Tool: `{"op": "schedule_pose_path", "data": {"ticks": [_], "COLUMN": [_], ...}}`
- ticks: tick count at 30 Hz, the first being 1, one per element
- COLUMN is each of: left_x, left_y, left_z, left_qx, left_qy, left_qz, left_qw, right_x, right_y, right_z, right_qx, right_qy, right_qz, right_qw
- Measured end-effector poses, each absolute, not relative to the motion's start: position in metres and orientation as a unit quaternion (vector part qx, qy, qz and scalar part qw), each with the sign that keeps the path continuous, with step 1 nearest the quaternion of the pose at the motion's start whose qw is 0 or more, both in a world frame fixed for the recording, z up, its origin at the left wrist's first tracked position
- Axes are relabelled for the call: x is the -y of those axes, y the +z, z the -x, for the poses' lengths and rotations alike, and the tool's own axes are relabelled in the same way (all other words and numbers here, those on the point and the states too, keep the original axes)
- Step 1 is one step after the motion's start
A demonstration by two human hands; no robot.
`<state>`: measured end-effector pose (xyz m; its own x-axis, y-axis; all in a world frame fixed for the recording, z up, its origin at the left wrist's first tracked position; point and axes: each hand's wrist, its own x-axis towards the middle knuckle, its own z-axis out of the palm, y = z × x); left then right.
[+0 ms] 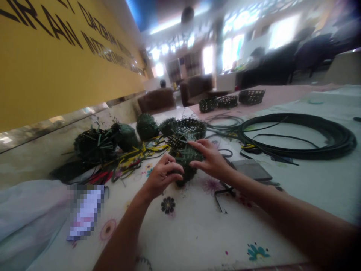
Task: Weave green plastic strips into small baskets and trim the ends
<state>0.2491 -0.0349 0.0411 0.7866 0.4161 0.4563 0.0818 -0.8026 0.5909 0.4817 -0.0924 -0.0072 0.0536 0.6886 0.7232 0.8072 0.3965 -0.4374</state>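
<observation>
Both of my hands hold a small dark green woven basket [185, 162] on the table, just in front of me. My left hand [161, 175] grips its near left side with curled fingers. My right hand [209, 157] lies over its top and right side, fingers pressed against the weave. Loose strip ends stick up from the basket between my hands.
Several finished dark woven baskets [146, 126] and a pile of yellow, red and green strips [132, 158] lie behind. A large coil of dark cord [316, 135] sits right. Three more baskets [231, 101] stand farther back. A flowered tablecloth [197, 226] covers the table; a yellow banner [56, 67] hangs left.
</observation>
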Motion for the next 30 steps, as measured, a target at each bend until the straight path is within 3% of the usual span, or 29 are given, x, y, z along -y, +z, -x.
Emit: {"op": "schedule_pose_path", "data": {"ticks": [4,10,15,30], "left_x": [0.035,0.037,0.036,0.026], "left_y": [0.041,0.037,0.038,0.029], "left_z": [-0.250,-0.250,-0.250,-0.252], "left_qx": [-0.125,-0.172,-0.157,-0.123], "left_qy": [0.333,0.314,0.298,0.310], "left_qz": [-0.881,-0.820,-0.820,-0.869], "left_qw": [0.312,0.447,0.462,0.364], "right_x": [0.091,0.092,0.092,0.095], "right_y": [-0.006,-0.007,-0.009,-0.008], "right_z": [-0.486,-0.486,-0.485,-0.481], "right_qx": [0.687,0.679,0.672,0.697], "right_qy": [-0.056,-0.056,-0.058,-0.011], "right_qz": [0.536,0.536,0.538,0.484], "right_qw": [0.488,0.498,0.506,0.529]}}
